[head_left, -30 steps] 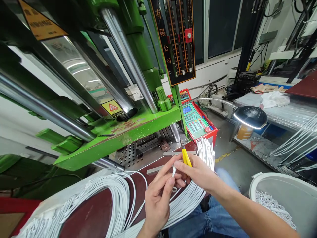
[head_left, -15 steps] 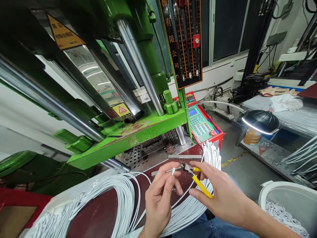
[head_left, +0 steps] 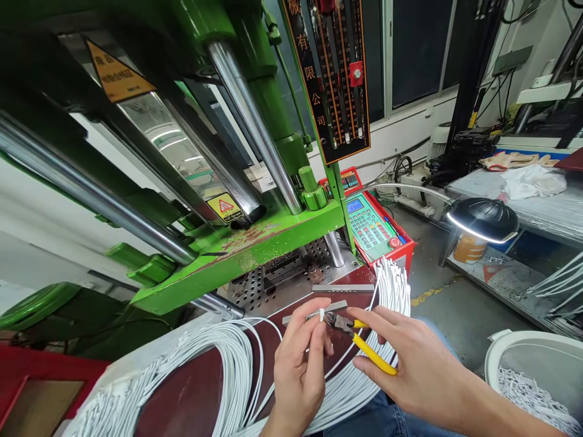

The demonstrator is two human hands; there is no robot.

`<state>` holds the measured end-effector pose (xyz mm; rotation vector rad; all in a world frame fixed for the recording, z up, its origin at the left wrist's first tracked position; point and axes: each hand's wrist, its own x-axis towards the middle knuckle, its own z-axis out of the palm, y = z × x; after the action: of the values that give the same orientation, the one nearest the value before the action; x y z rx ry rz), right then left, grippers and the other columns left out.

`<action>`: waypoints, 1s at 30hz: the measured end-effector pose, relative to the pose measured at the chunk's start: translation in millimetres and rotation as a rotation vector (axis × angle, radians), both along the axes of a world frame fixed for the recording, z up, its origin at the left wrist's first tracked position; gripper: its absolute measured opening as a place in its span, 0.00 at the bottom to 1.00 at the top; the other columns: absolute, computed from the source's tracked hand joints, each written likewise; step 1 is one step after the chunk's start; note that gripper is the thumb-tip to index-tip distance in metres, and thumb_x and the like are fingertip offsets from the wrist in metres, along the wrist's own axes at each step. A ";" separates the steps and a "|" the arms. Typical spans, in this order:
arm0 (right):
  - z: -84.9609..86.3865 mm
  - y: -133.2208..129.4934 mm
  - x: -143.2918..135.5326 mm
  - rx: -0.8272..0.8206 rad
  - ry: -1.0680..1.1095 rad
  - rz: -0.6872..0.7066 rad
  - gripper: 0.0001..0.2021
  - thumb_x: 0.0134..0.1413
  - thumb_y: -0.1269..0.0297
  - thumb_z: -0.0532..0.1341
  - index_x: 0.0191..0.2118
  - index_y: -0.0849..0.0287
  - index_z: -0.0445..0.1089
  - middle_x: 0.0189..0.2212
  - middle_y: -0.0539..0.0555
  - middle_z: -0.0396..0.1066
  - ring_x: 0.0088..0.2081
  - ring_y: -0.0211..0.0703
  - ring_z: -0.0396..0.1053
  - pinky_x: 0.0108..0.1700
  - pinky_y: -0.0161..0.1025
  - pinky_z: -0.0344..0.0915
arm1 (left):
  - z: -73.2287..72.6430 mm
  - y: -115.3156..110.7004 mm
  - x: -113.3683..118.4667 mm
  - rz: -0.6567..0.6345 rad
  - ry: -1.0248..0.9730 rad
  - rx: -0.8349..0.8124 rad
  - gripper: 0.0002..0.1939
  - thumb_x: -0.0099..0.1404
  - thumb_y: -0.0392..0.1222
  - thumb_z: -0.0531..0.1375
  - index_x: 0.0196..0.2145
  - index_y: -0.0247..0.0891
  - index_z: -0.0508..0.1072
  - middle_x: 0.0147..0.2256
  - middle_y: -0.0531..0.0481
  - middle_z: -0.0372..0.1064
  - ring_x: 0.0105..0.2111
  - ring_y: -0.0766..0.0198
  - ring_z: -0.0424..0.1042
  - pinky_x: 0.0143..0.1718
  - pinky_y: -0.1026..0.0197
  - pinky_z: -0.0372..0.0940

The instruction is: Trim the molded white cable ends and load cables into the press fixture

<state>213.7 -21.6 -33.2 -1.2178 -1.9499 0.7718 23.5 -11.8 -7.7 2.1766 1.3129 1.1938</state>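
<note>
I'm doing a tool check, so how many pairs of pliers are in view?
1: the yellow-handled pliers, in the right hand, near the white piece held by the left hand. Others could be hidden under the white cables.

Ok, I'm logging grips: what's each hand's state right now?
Left hand: closed, pinching a small white plastic-looking piece.
Right hand: holding yellow-handled metal pliers.

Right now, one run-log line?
left hand: pinching white piece; right hand: holding yellow-handled pliers, jaws at piece; white cables: bundled nearby
</note>
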 end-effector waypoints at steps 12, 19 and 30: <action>3.6 -4.3 0.6 0.001 -0.034 -0.025 0.23 0.57 0.58 0.58 0.58 0.47 0.60 0.42 0.53 0.69 0.41 0.45 0.69 0.42 0.43 0.64 | 2.0 3.7 2.3 -0.024 0.094 0.106 0.16 0.68 0.32 0.49 0.23 0.38 0.66 0.42 0.45 0.69 0.49 0.60 0.66 0.42 0.63 0.61; 4.3 -0.9 1.8 -0.014 -0.034 -0.017 0.21 0.58 0.58 0.58 0.57 0.47 0.61 0.40 0.51 0.70 0.38 0.43 0.69 0.40 0.41 0.64 | -0.3 4.6 2.0 -0.041 0.126 0.131 0.15 0.68 0.29 0.49 0.25 0.38 0.64 0.43 0.45 0.68 0.51 0.61 0.65 0.44 0.63 0.61; -1.9 3.5 5.5 -0.093 0.135 0.046 0.16 0.58 0.60 0.58 0.51 0.50 0.67 0.37 0.49 0.72 0.34 0.39 0.67 0.37 0.35 0.61 | -4.7 6.3 4.7 -0.007 0.151 0.109 0.15 0.68 0.31 0.49 0.24 0.37 0.65 0.47 0.44 0.67 0.52 0.60 0.65 0.44 0.62 0.62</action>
<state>219.2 -18.0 -35.2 -1.1471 -1.8556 0.9530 28.2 -5.5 -12.4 2.3879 1.3265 1.1432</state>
